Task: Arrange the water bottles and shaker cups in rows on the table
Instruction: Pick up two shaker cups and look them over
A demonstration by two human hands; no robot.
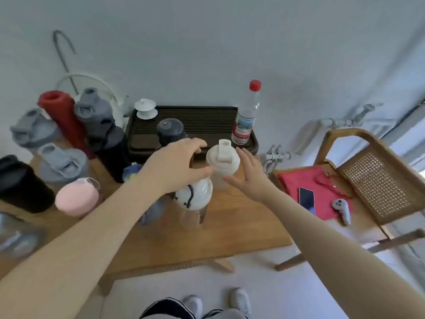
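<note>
Pale wall is backing a wooden tabletop (pixel 241 217) where both hands are flanking a white flip-lid shaker cup (pixel 222 160): left hand (pixel 177 164) fingers (pixel 197 143) spread and loosely curved beside it, right hand (pixel 249 174) flat, gripping nothing. Placement seems underway; next, aligning it with the clear white-lidded bottle (pixel 194 199) just nearer.

Blurred bottle (pixel 17 240), cut off left

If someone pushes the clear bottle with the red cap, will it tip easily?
Probably yes. The bottle with the red cap is tall and narrow, so a push near its top would likely topple it. It looks mostly empty, so probably light. It stands at the edge of the dark tray.
</note>
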